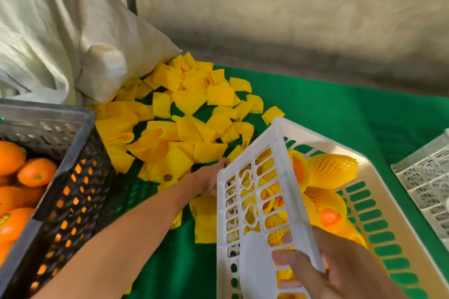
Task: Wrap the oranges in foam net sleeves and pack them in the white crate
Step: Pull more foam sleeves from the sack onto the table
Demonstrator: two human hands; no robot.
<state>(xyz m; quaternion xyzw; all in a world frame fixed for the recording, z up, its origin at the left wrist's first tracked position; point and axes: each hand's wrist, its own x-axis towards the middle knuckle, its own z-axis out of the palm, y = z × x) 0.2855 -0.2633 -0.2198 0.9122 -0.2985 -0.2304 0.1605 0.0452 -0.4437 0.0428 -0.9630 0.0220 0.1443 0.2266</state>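
Two hands tilt a white crate of sleeved oranges over a green worktop.

From the left: a dark crate (73, 177) of bare oranges (36, 172), loose foam net sleeves (189, 114), then the left hand (210, 182) at the white crate (274, 153) corner – its grip hidden – and the right hand (340, 272) clamped on the near rim. Lowering it level, slowly, should keep the wrapped oranges (330, 170) from rolling out.

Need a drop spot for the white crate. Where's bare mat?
Bare green mat lies beyond the white crate, between the foam sleeve pile and a second white crate. Crowded around the sleeves and black crate.
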